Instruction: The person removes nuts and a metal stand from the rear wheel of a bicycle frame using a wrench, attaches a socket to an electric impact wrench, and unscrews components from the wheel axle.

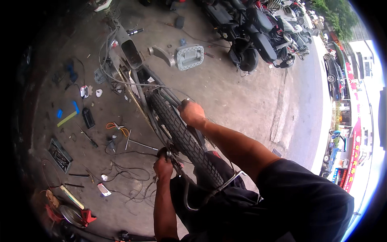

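Observation:
A two-wheeler's black treaded tyre (173,123) runs down the middle, between the bars of its frame (142,101). My right hand (192,113) is closed on the right side of the tyre, by a dark frame bar; what its fingers grip is hidden. My left hand (162,167) is closed at the left side of the wheel, beside the metal parts near the axle (171,155). I cannot make out what lies inside it. A bent metal tube (186,195) curves below the wheel, close to my legs.
Left on the ground lie orange-handled scissors (117,127), a T-shaped wrench (139,143), a screwdriver (88,136), a parts tray (60,155), a phone-like white object (104,189) and tangled cables (131,181). A grey plastic housing (189,57) lies ahead. Parked scooters (258,36) stand at the far right.

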